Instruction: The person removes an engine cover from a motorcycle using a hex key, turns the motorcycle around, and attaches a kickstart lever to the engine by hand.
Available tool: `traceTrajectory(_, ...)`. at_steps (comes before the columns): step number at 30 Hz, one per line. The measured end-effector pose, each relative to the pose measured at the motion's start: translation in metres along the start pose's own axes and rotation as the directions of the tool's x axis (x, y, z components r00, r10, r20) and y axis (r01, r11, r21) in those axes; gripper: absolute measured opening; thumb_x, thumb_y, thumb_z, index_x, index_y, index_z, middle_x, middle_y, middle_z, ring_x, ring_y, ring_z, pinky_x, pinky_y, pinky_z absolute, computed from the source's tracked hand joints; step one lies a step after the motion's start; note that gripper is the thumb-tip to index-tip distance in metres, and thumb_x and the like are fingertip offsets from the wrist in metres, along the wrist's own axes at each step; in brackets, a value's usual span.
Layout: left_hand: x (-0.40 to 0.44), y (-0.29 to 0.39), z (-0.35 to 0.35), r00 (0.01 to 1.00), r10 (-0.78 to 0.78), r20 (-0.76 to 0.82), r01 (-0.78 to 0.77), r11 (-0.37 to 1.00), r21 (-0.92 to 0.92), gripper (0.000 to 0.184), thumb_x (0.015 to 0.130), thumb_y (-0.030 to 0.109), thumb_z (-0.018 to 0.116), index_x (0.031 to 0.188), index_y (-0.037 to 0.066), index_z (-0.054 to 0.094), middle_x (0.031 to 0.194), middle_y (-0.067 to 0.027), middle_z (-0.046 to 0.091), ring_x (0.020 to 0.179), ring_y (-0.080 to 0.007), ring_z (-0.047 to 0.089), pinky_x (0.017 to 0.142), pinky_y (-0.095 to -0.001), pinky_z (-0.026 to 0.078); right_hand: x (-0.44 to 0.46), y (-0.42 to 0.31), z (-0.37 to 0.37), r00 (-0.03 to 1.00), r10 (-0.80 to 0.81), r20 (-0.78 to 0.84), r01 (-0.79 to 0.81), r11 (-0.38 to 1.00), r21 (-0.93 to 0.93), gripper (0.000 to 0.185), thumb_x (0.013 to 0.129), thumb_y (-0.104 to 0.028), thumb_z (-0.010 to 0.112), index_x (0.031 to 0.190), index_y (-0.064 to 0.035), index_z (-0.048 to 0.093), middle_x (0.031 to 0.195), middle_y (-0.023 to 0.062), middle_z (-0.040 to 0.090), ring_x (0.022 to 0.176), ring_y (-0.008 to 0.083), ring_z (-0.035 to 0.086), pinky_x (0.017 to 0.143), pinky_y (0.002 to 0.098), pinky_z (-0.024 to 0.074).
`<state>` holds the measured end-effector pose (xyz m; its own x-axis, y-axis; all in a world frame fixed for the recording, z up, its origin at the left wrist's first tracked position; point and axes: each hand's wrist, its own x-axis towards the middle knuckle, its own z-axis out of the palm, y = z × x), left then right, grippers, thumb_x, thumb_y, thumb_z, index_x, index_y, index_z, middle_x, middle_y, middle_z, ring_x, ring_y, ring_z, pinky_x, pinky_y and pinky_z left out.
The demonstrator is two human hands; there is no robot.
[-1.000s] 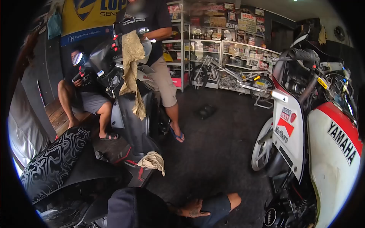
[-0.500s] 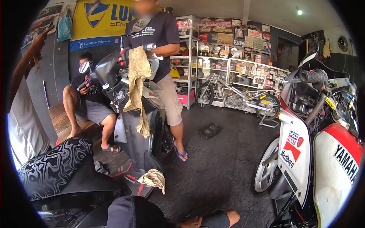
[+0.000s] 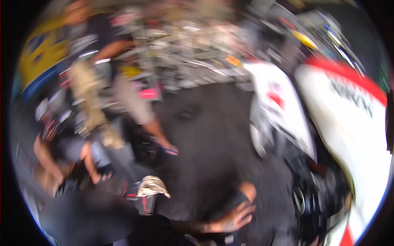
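Neither of my own hands shows in the head view, which is smeared by motion. Close below me is a person in a dark cap (image 3: 86,217) and black top. A tattooed bare forearm runs right from that dark clothing, and its hand (image 3: 238,217) lies with spread fingers by a bent knee (image 3: 247,191) in dark shorts. It appears to be the capped person's hand, not mine. Crumpled brown paper (image 3: 152,186) lies on the scooter's footboard. A longer brown paper strip (image 3: 92,102) hangs over the scooter's front.
At the right stands a white and red motorcycle (image 3: 349,115). A standing person's leg (image 3: 143,106) is beside the scooter at the left, with a seated person (image 3: 61,143) near it. Dark floor (image 3: 201,135) lies between the vehicles, and blurred shelves line the back.
My view has swung right and down, so the people, scooter and motorcycle sit further left. The capped person's hand shows more fully, with its fingers spread.
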<state>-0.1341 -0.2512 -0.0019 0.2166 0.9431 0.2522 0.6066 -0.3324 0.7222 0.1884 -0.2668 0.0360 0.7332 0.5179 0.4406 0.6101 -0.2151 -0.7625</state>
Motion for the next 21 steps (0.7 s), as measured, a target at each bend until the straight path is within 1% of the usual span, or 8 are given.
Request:
traceTrajectory(1, 0.015, 0.019, 0.004, 0.997, 0.042, 0.071, -0.036, 0.996, -0.08, 0.039, 0.096, 0.026, 0.054, 0.129, 0.005, 0.052, 0.133, -0.017, 0.049, 0.125, -0.033, 0.046, 0.104, -0.0396, 0.038, -0.001, 0.0, -0.002, 0.999, 0.037, -0.002, -0.037, 0.998, -0.05, 0.038, 0.091, -0.031, 0.062, 0.113, -0.0003, 0.066, 0.103, 0.0223, 0.067, 0.093, 0.0301, 0.067, 0.081, 0.0378, 0.0526)
traceTrajectory(3, 0.047, 0.053, 0.026, 0.956, 0.294, -0.006, -0.293, 0.949, -0.117, 0.03, 0.09, 0.015, 0.06, 0.118, 0.004, 0.061, 0.115, -0.0164, 0.059, 0.111, -0.0339, 0.056, 0.094, -0.0399, 0.046, -0.004, -0.01, -0.01, 0.988, 0.152, -0.039, -0.157, 0.966, -0.204, 0.035, 0.09, -0.026, 0.065, 0.113, -0.0007, 0.066, 0.105, 0.0221, 0.067, 0.096, 0.029, 0.067, 0.085, 0.039, 0.0508)
traceTrajectory(4, 0.061, 0.073, 0.034, 0.947, 0.323, -0.006, -0.317, 0.926, -0.205, 0.029, 0.087, 0.01, 0.062, 0.116, 0.003, 0.062, 0.112, -0.016, 0.059, 0.104, -0.0328, 0.059, 0.087, -0.0381, 0.049, -0.001, 0.011, -0.017, 0.95, 0.287, 0.125, -0.29, 0.957, 0.002, 0.042, 0.091, -0.025, 0.064, 0.122, 0.0019, 0.06, 0.119, 0.0225, 0.063, 0.108, 0.0255, 0.061, 0.096, 0.0339, 0.0441)
traceTrajectory(6, 0.088, 0.1, 0.055, 0.915, 0.402, -0.025, -0.396, 0.887, -0.238, 0.03, 0.087, 0.01, 0.062, 0.116, 0.003, 0.062, 0.109, -0.015, 0.059, 0.1, -0.0316, 0.06, 0.083, -0.0359, 0.05, -0.003, 0.051, 0.004, 0.991, 0.12, -0.053, -0.112, 0.985, 0.13, 0.042, 0.088, -0.02, 0.069, 0.117, 0.009, 0.06, 0.111, 0.0235, 0.066, 0.102, 0.0262, 0.064, 0.093, 0.0338, 0.0458)
traceTrajectory(11, 0.139, 0.131, 0.11, 0.757, 0.647, 0.091, -0.64, 0.763, -0.095, 0.044, 0.085, 0.017, 0.068, 0.126, 0.006, 0.058, 0.117, -0.0114, 0.053, 0.1, -0.0272, 0.052, 0.087, -0.0365, 0.044, -0.004, 0.052, 0.021, 0.963, 0.248, -0.106, -0.202, 0.923, 0.329, 0.037, 0.084, -0.011, 0.073, 0.112, 0.0102, 0.063, 0.101, 0.0192, 0.07, 0.091, 0.0147, 0.063, 0.083, 0.0288, 0.0494)
traceTrajectory(13, 0.146, 0.134, 0.118, 0.759, 0.647, 0.076, -0.642, 0.762, -0.077, 0.046, 0.084, 0.021, 0.068, 0.126, 0.006, 0.057, 0.111, -0.0098, 0.053, 0.097, -0.027, 0.052, 0.084, -0.0388, 0.043, 0.002, 0.044, 0.012, 0.962, 0.272, -0.005, -0.258, 0.918, 0.302, 0.026, 0.085, -0.008, 0.071, 0.106, 0.006, 0.066, 0.092, 0.009, 0.071, 0.083, 0.0107, 0.058, 0.08, 0.0267, 0.0473)
traceTrajectory(15, 0.155, 0.134, 0.131, 0.814, 0.55, 0.186, -0.566, 0.823, 0.041, 0.045, 0.084, 0.024, 0.068, 0.125, 0.006, 0.058, 0.105, -0.0081, 0.053, 0.094, -0.0271, 0.052, 0.08, -0.0404, 0.041, 0.003, 0.048, 0.014, 0.975, 0.21, -0.069, -0.188, 0.953, 0.238, 0.024, 0.084, -0.007, 0.071, 0.104, 0.0042, 0.066, 0.089, 0.0088, 0.071, 0.081, 0.0094, 0.057, 0.079, 0.0267, 0.0472)
traceTrajectory(21, 0.169, 0.136, 0.14, 0.802, 0.586, 0.115, -0.593, 0.804, 0.039, 0.031, 0.083, 0.023, 0.069, 0.11, 0.01, 0.064, 0.096, -0.0061, 0.05, 0.093, -0.027, 0.053, 0.079, -0.0455, 0.039, 0.004, 0.05, 0.012, 0.971, 0.231, -0.064, -0.208, 0.944, 0.255, 0.025, 0.08, -0.004, 0.073, 0.103, 0.005, 0.066, 0.092, 0.0121, 0.072, 0.083, 0.0106, 0.058, 0.081, 0.0279, 0.0471)
